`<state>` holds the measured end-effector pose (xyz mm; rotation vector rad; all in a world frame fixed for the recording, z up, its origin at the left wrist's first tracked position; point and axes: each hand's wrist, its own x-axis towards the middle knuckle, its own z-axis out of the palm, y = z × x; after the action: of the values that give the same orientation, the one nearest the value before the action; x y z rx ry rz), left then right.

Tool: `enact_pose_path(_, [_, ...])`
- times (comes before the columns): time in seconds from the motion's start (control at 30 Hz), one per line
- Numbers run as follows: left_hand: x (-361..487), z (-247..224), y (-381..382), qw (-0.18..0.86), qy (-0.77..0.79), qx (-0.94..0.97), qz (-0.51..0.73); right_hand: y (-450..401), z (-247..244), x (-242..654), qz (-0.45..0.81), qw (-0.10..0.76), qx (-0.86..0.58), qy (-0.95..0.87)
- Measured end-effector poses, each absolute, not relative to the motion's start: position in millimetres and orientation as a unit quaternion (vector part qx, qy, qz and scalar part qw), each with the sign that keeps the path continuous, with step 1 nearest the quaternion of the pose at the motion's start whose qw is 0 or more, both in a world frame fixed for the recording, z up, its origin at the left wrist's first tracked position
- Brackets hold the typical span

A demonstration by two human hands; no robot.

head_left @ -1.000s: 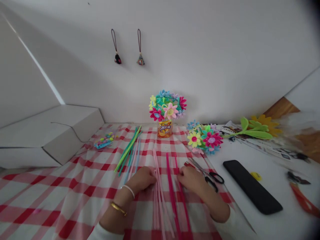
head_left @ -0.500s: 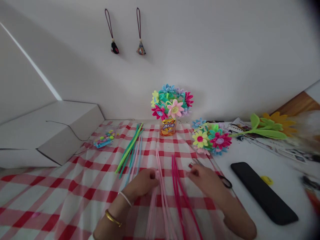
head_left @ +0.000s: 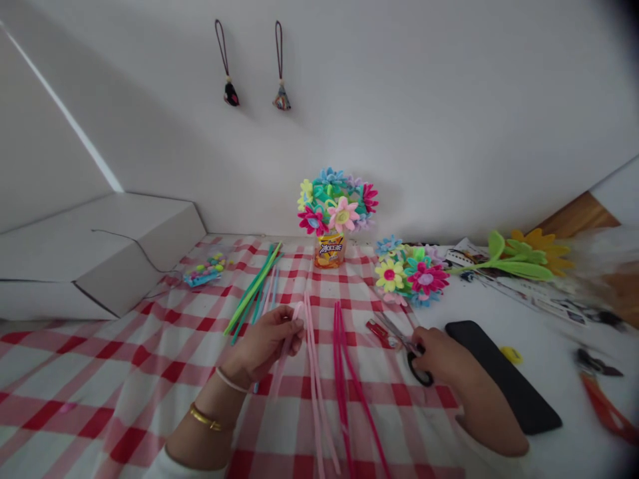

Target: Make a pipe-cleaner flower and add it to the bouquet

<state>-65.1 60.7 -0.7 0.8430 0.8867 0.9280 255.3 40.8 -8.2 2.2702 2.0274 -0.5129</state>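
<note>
My left hand (head_left: pixel 274 339) is closed on light pink pipe cleaners, whose upper ends are bent over at my fingers and whose lower ends hang down. More light pink pipe cleaners (head_left: pixel 315 372) lie just right of it, then dark pink ones (head_left: pixel 340 366). On the right, my right hand (head_left: pixel 436 356) has its fingers on the black handles of the scissors (head_left: pixel 397 327), which lie with their blades toward the upper left. Beside the blades is a small red object (head_left: pixel 378 330).
Behind stand pipe-cleaner flowers in an orange container (head_left: pixel 329 253). More flowers (head_left: pixel 412 274) lie right of it. Green pipe cleaners (head_left: pixel 253 293) and a bag of colourful pieces (head_left: pixel 204 273) lie left, near a white box (head_left: pixel 144 249). A black case (head_left: pixel 504 376) lies right.
My left hand has lifted the light pink pipe cleaners up and a little left. My right hand has moved right and down to the scissors' handles. The view has shifted slightly.
</note>
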Motion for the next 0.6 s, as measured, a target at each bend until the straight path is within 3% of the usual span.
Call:
enact_pose_path(0.23, [-52, -9, 61, 0.723, 0.425, 0.357, 0.411, 48, -12, 261, -0.227, 0.039, 0.738, 0.635])
enact_pose_path(0.47, [-52, -27, 66, 0.615, 0.547, 0.467, 0.324, 47, -6, 260, -0.237, -0.019, 0.75, 0.618])
enact_pose_path(0.6, [-45, -35, 67, 0.62, 0.532, 0.48, 0.321, 43, 2, 258, -0.363, -0.169, 0.687, 0.606])
